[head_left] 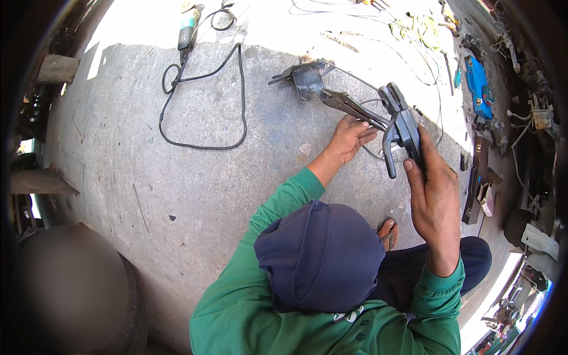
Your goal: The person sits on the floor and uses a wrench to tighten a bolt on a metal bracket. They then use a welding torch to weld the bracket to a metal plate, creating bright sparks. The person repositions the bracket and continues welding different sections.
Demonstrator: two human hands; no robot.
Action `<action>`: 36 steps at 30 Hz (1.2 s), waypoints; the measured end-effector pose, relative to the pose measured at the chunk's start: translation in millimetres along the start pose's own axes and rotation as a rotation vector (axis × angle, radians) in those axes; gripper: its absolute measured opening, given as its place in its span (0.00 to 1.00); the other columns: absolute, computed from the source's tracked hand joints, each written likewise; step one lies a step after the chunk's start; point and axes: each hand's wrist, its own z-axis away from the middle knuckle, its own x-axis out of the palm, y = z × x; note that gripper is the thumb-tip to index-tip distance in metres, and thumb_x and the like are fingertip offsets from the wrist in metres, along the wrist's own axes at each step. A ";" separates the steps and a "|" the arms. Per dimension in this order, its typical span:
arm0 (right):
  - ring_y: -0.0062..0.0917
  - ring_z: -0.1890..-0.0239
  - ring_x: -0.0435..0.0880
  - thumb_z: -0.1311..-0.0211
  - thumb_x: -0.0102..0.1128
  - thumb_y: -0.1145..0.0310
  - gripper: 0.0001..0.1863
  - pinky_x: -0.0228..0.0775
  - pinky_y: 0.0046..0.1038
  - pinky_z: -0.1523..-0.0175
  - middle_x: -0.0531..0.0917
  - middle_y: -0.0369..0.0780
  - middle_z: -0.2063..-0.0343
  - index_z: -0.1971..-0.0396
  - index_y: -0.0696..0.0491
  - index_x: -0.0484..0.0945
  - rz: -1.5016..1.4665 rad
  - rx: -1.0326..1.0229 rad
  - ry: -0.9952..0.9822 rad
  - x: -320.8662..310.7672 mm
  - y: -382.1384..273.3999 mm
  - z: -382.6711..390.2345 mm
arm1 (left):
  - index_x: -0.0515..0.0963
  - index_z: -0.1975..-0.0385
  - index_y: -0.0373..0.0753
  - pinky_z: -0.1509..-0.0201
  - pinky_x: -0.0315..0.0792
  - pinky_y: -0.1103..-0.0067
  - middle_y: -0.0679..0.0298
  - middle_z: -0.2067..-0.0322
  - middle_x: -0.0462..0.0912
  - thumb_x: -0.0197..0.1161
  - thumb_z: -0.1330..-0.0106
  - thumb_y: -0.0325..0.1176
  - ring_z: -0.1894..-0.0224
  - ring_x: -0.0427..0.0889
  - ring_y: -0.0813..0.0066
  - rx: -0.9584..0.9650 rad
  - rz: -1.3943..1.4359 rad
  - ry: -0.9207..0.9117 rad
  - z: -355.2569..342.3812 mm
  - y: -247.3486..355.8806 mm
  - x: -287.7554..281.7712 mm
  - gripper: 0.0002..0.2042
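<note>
My right hand is closed around a black welding electrode holder. A thin welding rod runs from the holder's jaws toward the far left, its tip by a dark metal bracket. My left hand grips the handles of metal locking pliers, which reach to the bracket. Part of the pliers' handle end is hidden behind the electrode holder. The bracket has a flat arm on its left and a hole in its lower lug. It is close to the concrete floor; contact with it cannot be made out.
An angle grinder lies far left, its black cord looped over the concrete. Loose cables and tools lie in bright sun at the far right, near a blue case. A long brown box sits right. A tyre stands near left.
</note>
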 end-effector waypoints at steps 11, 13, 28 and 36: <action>0.52 0.53 0.87 0.26 0.58 0.69 0.25 0.76 0.43 0.47 0.86 0.58 0.58 0.33 0.61 0.71 -0.015 0.032 0.033 -18.2 7.5 -12.7 | 0.73 0.47 0.32 0.44 0.85 0.66 0.54 0.51 0.83 0.60 0.23 0.32 0.47 0.86 0.59 -0.004 0.103 0.018 3.4 -0.8 4.8 0.12; 0.51 0.54 0.88 0.27 0.59 0.68 0.25 0.76 0.42 0.49 0.86 0.57 0.59 0.34 0.60 0.72 -0.040 0.114 0.041 -35.6 9.0 -9.7 | 0.73 0.47 0.33 0.47 0.86 0.66 0.53 0.52 0.83 0.61 0.23 0.36 0.48 0.87 0.58 -0.019 0.066 0.056 7.7 -3.7 7.4 0.14; 0.11 0.78 0.69 0.22 0.58 0.51 0.27 0.59 0.21 0.73 0.78 0.32 0.73 0.30 0.47 0.75 0.690 0.207 0.728 -252.8 271.0 50.7 | 0.78 0.56 0.25 0.68 0.85 0.71 0.49 0.65 0.86 0.63 0.27 0.56 0.68 0.91 0.59 -0.273 -0.652 0.328 17.1 18.2 -35.5 0.30; 0.10 0.77 0.65 0.23 0.61 0.56 0.27 0.52 0.19 0.72 0.72 0.29 0.78 0.31 0.54 0.74 0.269 0.328 0.691 -211.0 287.0 42.7 | 0.82 0.60 0.28 0.72 0.80 0.74 0.54 0.72 0.87 0.70 0.30 0.46 0.74 0.88 0.69 -0.390 -1.278 -0.083 15.3 76.3 15.3 0.21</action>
